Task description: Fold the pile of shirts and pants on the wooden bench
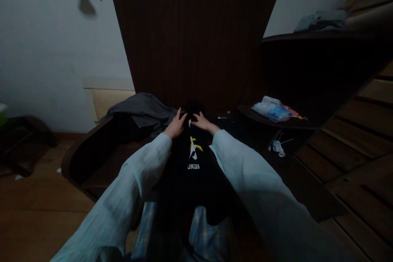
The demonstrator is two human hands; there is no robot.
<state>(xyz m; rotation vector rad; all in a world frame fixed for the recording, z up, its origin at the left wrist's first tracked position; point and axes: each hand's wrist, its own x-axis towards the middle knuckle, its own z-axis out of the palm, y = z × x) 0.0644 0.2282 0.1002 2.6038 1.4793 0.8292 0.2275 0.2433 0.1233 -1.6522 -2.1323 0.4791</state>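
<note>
A black garment [193, 172] with a yellow and white print lies stretched out along a dark wooden surface in front of me. Both arms in pale long sleeves reach forward to its far end. My left hand [175, 125] rests on the cloth with its fingers spread and pointing up. My right hand [201, 121] lies beside it, fingers extended and pressed flat near a small white tag at the collar. The two hands almost touch.
A grey garment [143, 110] is heaped at the back left. A dark wardrobe [196, 37] stands behind. On a side shelf at right lie plastic packets [272, 110]. Folded cloth [321, 20] sits on a higher shelf. Wooden slats [359, 139] run along the right.
</note>
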